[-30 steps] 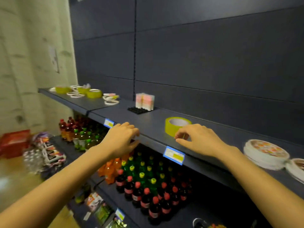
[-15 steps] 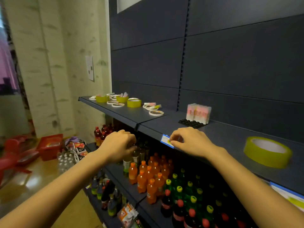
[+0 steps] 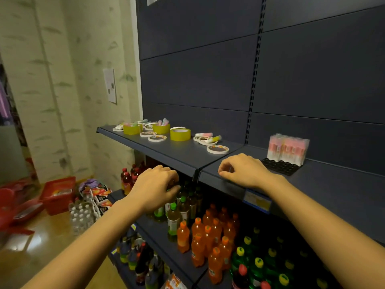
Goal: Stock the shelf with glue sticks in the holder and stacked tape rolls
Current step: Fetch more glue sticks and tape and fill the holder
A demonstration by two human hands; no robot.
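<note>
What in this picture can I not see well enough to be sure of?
Head view only.
1. Left hand: curled fingers hide whether it holds anything.
2. Right hand: fingertips tucked under, same doubt.
3. Price label: blurred, partly behind the right forearm.
4. Wall sheet: print too small to read.
5. Holder: glue sticks cover its back rows.
</note>
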